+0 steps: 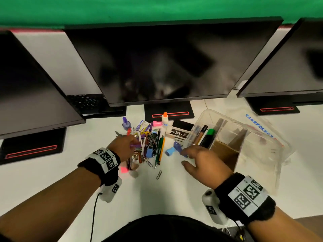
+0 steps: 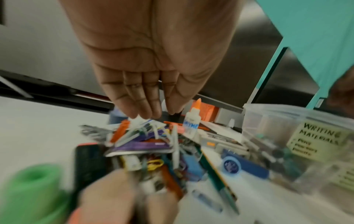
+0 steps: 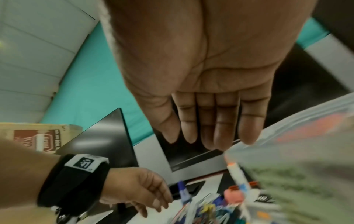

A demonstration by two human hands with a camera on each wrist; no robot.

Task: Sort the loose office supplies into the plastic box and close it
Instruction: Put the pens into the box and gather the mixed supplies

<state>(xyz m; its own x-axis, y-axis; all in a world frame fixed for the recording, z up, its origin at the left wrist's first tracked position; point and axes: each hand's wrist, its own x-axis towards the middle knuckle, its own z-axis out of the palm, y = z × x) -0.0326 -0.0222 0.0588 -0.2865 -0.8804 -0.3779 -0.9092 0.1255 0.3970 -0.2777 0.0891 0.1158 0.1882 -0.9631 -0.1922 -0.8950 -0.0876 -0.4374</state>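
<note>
A jumbled pile of loose office supplies (image 1: 145, 144) lies mid-desk: pens, clips, a green pencil (image 1: 160, 151) and a white glue bottle (image 1: 165, 119). To its right stands the clear plastic box (image 1: 258, 154), uncovered, with cardboard dividers. It holds pens and a green highlighter (image 1: 209, 137). A "Writing Materials" label (image 2: 321, 141) is on its wall. My left hand (image 1: 132, 142) hovers over the pile, fingers (image 2: 151, 109) straight and together, tips just above the items, holding nothing. My right hand (image 1: 186, 157) is spread flat and empty by the box's near left corner, above small blue items (image 1: 170, 151).
Three dark monitors stand along the back; the middle one (image 1: 166, 63) overhangs the pile, its stand (image 1: 169, 112) right behind the glue. A black staples box (image 1: 180, 132) lies between pile and plastic box. A loose paper clip (image 1: 159, 174) sits on the white desk (image 1: 52, 180).
</note>
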